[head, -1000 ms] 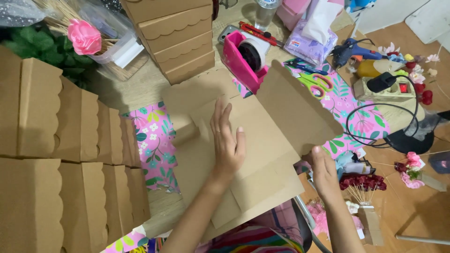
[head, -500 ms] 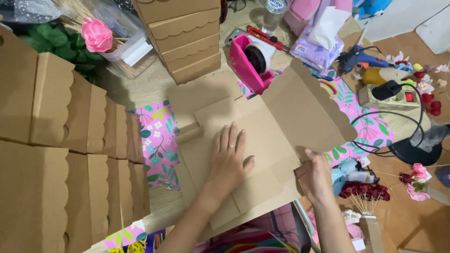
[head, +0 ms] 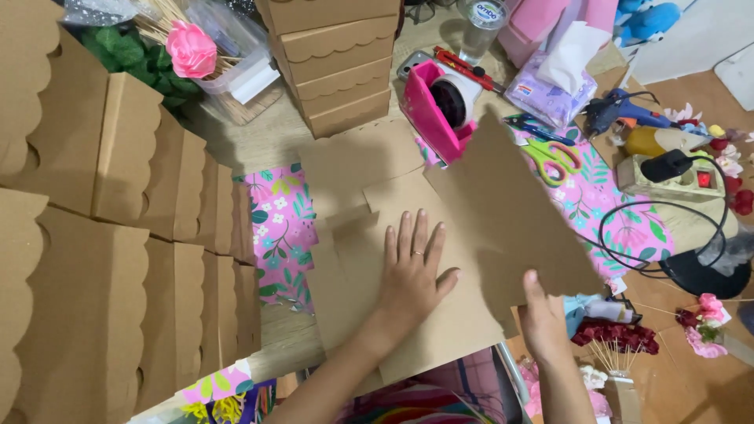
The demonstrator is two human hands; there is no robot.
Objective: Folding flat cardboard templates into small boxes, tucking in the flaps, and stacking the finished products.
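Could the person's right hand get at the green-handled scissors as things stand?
Probably not at once: the right hand is gripping the raised cardboard flap, which stands between it and the scissors. Letting go of the flap would likely free the way.

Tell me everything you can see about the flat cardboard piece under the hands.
The flat cardboard piece is plain brown, an unfolded box blank with several panels, creases and a small notched tab on its left side. It lies on the table over a pink floral cloth. The left hand presses flat on its middle panel. The right hand grips the edge of the right panel, which is raised and tilted upward.
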